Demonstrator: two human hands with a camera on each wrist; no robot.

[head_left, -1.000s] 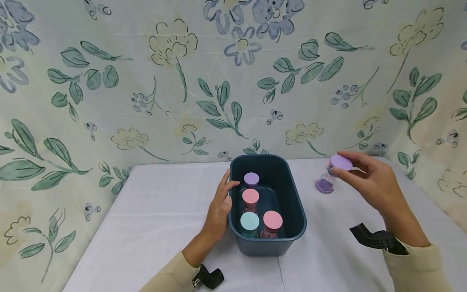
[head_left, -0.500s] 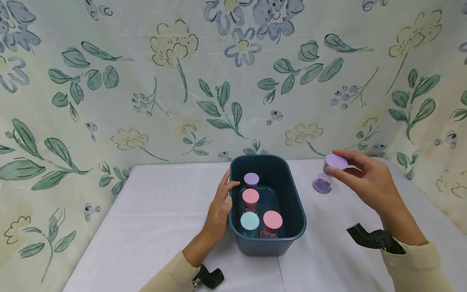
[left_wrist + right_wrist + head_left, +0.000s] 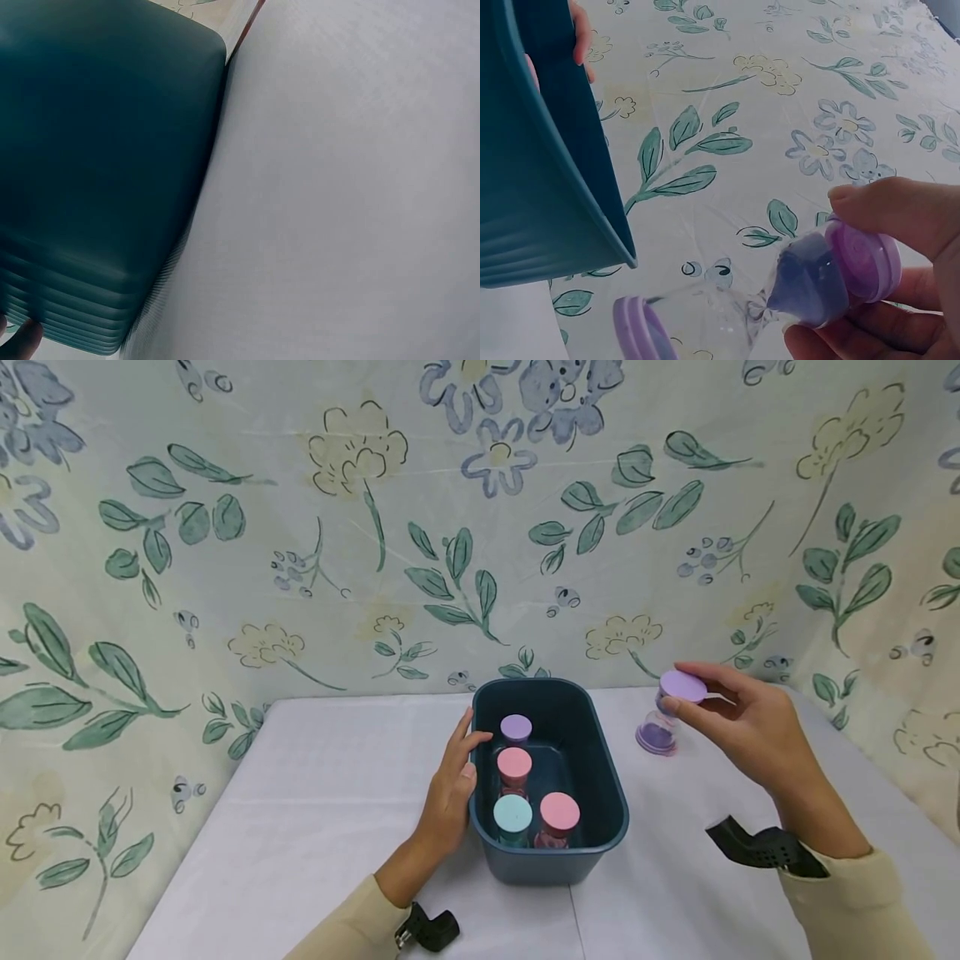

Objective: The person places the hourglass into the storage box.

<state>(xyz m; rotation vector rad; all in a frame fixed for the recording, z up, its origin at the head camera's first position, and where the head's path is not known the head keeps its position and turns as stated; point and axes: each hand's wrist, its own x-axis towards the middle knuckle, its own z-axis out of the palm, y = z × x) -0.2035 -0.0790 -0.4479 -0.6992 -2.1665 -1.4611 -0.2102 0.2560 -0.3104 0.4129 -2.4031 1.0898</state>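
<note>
My right hand (image 3: 750, 718) pinches a sand timer by its lilac end cap (image 3: 684, 686), thumb on one side and fingers on the other. The sand timer (image 3: 810, 281) is clear with purple sand and a second lilac cap at its far end, which points down and away in the head view. At the middle of the table, my left hand (image 3: 447, 789) holds the left wall of a dark teal bin (image 3: 525, 867), one finger over the rim. Inside the bin stand a lilac-capped timer (image 3: 516, 727), two pink-capped timers (image 3: 559, 811) and a mint-capped timer (image 3: 513, 814).
A white cloth covers the table (image 3: 337, 777). Behind it hangs a flower-printed backdrop (image 3: 450, 527), which also runs along both sides. Black wrist straps (image 3: 768, 850) sit over beige sleeves (image 3: 855, 902).
My right hand has moved a little left and slightly up with the sand timer, nearer to the bin. The left hand and the bin have stayed in place.
</note>
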